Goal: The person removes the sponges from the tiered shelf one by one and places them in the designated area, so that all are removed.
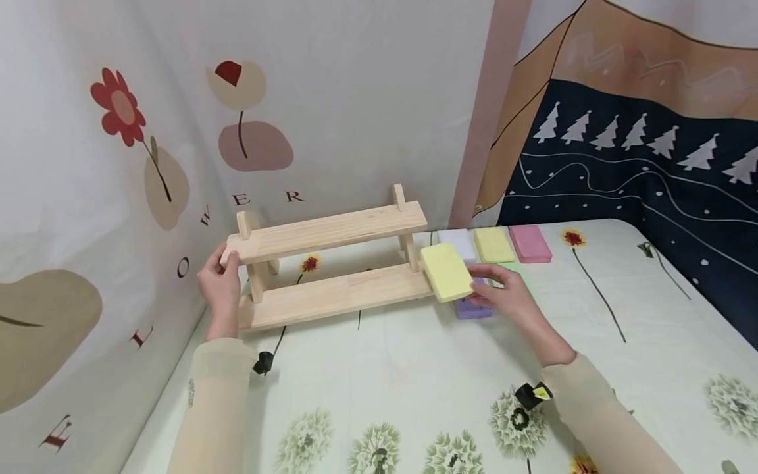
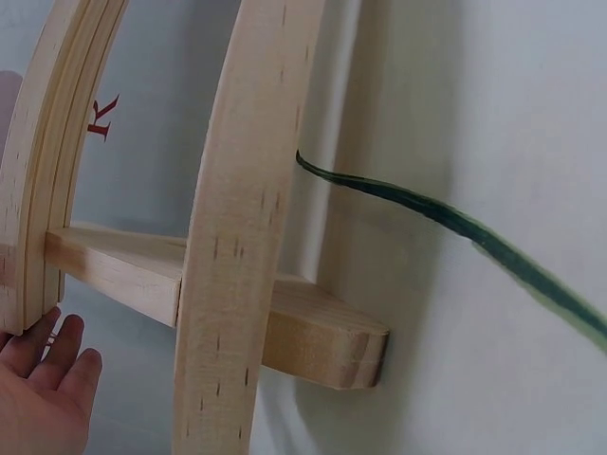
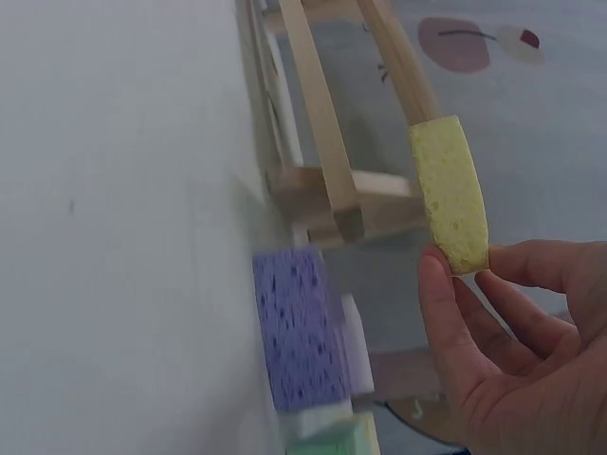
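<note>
A two-tier wooden shelf stands against the fabric backdrop. My left hand holds the left end of its upper board, thumb on top and fingers below; the left wrist view shows those fingers under the board's end. Between thumb and fingers, my right hand pinches a pale yellow sponge by its edge. The sponge is raised off the table, beside the shelf's right end. Behind and below it lies a purple sponge, partly covered in the head view, its pores plain in the right wrist view.
Behind the right hand lie a white sponge, another yellow sponge and a pink sponge in a row. A green sponge is partly hidden by the hand. Fabric walls rise at the back and left.
</note>
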Tool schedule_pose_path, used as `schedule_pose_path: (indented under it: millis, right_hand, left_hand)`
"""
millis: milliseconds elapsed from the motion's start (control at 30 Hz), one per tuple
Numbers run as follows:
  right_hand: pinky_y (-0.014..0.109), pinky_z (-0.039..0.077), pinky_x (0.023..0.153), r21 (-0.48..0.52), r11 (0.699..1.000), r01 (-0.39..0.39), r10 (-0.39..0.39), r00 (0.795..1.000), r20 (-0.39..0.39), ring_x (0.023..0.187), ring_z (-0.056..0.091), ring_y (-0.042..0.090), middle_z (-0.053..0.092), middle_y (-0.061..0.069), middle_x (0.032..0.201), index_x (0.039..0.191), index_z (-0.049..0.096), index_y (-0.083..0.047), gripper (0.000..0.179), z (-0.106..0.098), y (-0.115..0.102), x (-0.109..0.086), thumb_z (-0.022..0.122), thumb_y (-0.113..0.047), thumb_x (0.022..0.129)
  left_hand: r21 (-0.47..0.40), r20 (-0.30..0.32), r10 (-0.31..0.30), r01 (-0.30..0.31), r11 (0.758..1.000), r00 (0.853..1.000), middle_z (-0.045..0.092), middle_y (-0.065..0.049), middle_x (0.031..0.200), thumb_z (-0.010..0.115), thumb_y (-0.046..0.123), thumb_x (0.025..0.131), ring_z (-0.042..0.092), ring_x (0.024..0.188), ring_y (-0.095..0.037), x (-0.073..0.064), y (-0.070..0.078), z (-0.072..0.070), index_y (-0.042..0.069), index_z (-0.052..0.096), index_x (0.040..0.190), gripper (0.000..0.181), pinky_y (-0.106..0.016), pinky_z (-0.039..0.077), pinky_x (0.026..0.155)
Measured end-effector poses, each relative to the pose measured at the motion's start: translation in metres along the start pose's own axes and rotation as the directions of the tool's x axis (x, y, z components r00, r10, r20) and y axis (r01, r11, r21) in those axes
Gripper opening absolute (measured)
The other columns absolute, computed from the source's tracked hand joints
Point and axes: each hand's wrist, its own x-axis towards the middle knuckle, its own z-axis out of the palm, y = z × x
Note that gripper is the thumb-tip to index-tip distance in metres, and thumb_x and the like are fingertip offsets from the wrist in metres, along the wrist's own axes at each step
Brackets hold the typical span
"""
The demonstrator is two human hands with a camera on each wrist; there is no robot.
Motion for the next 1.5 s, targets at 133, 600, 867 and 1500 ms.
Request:
schedule_pose_path:
  millis: [133,600,867,1500]
  right_hand:
    - [0.022,0.060,0.082,-0.011,1.000,-0.013,0.013,1.000,-0.023,0.087,0.066,-0.003,0.049,0.030,0.142,0.144,0.046,0.004,0.047,-0.020,0.006,-0.006,0.058,-0.011,0.100]
    - [0.019,0.059,0.080,-0.031,0.999,-0.045,0.040,0.990,-0.132,0.086,0.065,-0.008,0.058,0.003,0.127,0.147,0.040,0.007,0.053,-0.075,0.022,-0.020,0.058,-0.012,0.100]
    - [0.019,0.059,0.079,-0.052,0.995,-0.091,0.080,0.980,-0.182,0.085,0.065,-0.009,0.054,-0.023,0.106,0.147,0.039,0.005,0.054,-0.102,0.037,-0.030,0.058,-0.016,0.101]
    - [0.018,0.060,0.074,-0.073,0.984,-0.161,0.142,0.965,-0.221,0.078,0.066,-0.008,0.056,-0.037,0.090,0.139,0.048,0.003,0.045,-0.140,0.065,-0.039,0.059,-0.015,0.100]
  left_hand:
    - [0.015,0.004,0.012,-0.012,1.000,1.000,0.052,-0.005,0.151,0.055,0.033,0.100,0.054,0.131,-0.011,-0.001,-0.001,-0.001,0.020,0.051,0.146,0.048,-0.025,0.042,0.113]
    - [0.017,-0.005,0.039,-0.039,0.999,0.999,0.053,-0.007,0.150,0.055,0.033,0.100,0.056,0.128,-0.010,-0.002,-0.001,0.000,0.018,0.051,0.146,0.049,-0.025,0.043,0.112]
    - [0.013,-0.001,0.034,-0.034,0.999,0.999,0.052,-0.008,0.150,0.055,0.032,0.101,0.055,0.131,-0.012,-0.002,-0.001,0.000,0.018,0.051,0.147,0.048,-0.026,0.043,0.113]
    - [0.026,0.009,0.047,-0.048,0.999,0.999,0.052,-0.007,0.150,0.054,0.034,0.101,0.054,0.132,-0.013,-0.002,-0.002,-0.003,0.019,0.050,0.147,0.049,-0.026,0.043,0.113]
